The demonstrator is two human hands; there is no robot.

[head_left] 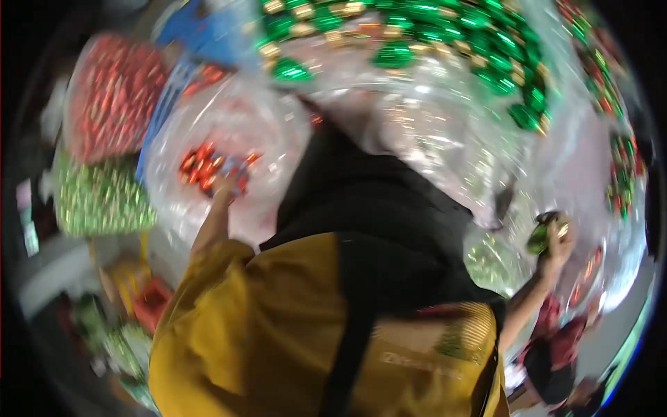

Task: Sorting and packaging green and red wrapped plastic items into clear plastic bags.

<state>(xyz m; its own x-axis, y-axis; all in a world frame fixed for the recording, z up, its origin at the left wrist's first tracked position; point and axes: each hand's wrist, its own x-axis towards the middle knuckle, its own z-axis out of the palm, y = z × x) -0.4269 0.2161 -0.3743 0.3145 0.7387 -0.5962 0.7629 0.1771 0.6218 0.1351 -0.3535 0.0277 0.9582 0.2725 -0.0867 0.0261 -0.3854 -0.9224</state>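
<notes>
- Yellow sleeve (229,326) is filling the foreground.
- Left hand (226,184) is reaching into a clear bag (208,125), fingers among red baubles (201,163); grip unclear.
- Right hand (556,240) is clutching a green bauble (538,238); it probably needs gentle pressure.

Much is blurred, and the surface under the things cannot be made out for certain; what shows is a heap of clear plastic bags (445,132) lying one against another; one bag (222,149) at left holds red baubles (201,167); a bag of red pieces (114,97) lies beyond it, touching a bag of light green pieces (101,198); green baubles (445,31) with gold caps lie across the top of the heap; red and green ones (622,167) curve down the right side.
</notes>
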